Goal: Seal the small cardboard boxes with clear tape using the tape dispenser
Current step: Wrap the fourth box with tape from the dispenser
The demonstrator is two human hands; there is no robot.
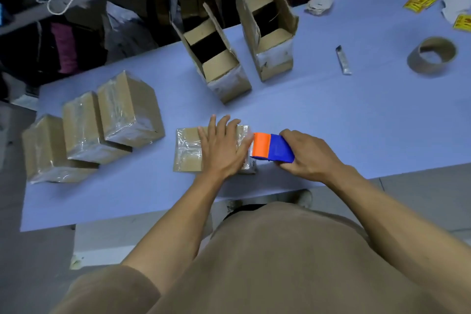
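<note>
A small cardboard box, partly wrapped in clear tape, lies flat near the front edge of the blue table. My left hand presses flat on its top, fingers spread. My right hand grips a blue and orange tape dispenser, whose orange end touches the box's right edge. Three taped boxes stand in a row at the left.
Two open cardboard boxes stand upright behind the work spot. An empty tape core, a small grey knife-like tool, yellow labels and crumpled paper lie at the far right. Shelves with clutter rise behind the table.
</note>
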